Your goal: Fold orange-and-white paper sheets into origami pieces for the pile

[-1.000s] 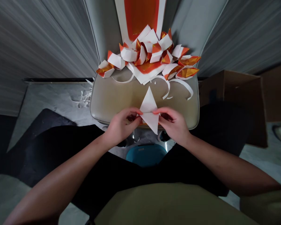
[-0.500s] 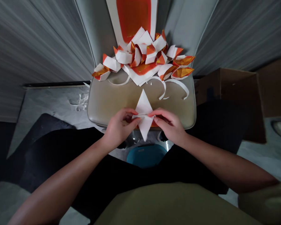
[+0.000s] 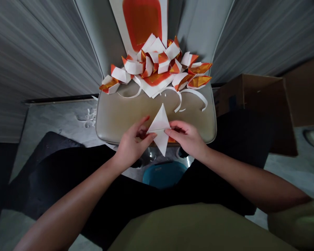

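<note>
A white folded paper, shaped like a diamond with a crease across its middle, is between my hands over the front of the chair seat. My right hand pinches its right corner, thumb on top and fingers behind. At the left corner, the thumb of my left hand presses on the paper while the index finger is raised off it. The other left fingers curl in, partly hidden. Some orange shows under the paper by my right thumb.
Several folded orange-and-white paper pieces are heaped on the back of the chair seat, above flat sheets. Curled paper strips lie in front of them. A cardboard box stands at right, a blue basin below.
My left index finger has lifted off the paper's middle fold. My right thumb has come onto the paper's face, and the paper has turned slightly.
</note>
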Demonstrator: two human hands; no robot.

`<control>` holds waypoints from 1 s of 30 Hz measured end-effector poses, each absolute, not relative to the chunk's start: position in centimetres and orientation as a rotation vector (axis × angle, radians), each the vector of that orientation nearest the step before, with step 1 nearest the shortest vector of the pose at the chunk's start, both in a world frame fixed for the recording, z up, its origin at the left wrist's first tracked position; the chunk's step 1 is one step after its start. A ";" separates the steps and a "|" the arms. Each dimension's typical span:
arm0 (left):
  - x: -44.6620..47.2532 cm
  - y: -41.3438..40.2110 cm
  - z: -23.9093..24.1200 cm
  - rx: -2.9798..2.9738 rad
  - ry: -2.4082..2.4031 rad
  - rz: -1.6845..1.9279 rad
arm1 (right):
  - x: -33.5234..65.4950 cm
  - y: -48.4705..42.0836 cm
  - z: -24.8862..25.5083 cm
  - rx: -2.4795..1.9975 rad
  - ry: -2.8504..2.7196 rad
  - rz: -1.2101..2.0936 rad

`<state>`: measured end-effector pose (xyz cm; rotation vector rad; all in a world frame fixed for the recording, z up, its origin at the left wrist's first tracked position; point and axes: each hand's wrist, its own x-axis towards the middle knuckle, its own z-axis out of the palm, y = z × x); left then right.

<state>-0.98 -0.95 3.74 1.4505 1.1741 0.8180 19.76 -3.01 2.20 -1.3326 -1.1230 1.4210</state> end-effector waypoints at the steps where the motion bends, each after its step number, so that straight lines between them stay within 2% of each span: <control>1: -1.0 -0.9 3.8 1.414 1.163 0.779 | 19.8 -3.0 2.2 -1.325 -1.115 1.429; 5: -1.0 -0.7 4.1 1.439 1.178 0.688 | 19.7 -3.0 2.2 -1.297 -1.098 1.434; 19: -1.2 -0.9 4.2 1.628 1.234 0.700 | 20.1 -2.9 3.2 -1.391 -1.244 1.446; 26: -1.2 -1.0 4.2 1.723 1.239 0.833 | 20.2 -2.6 2.8 -1.303 -1.036 1.641; 30: -1.2 -1.1 3.7 1.786 1.219 0.950 | 20.3 -2.7 2.7 -1.316 -1.042 1.587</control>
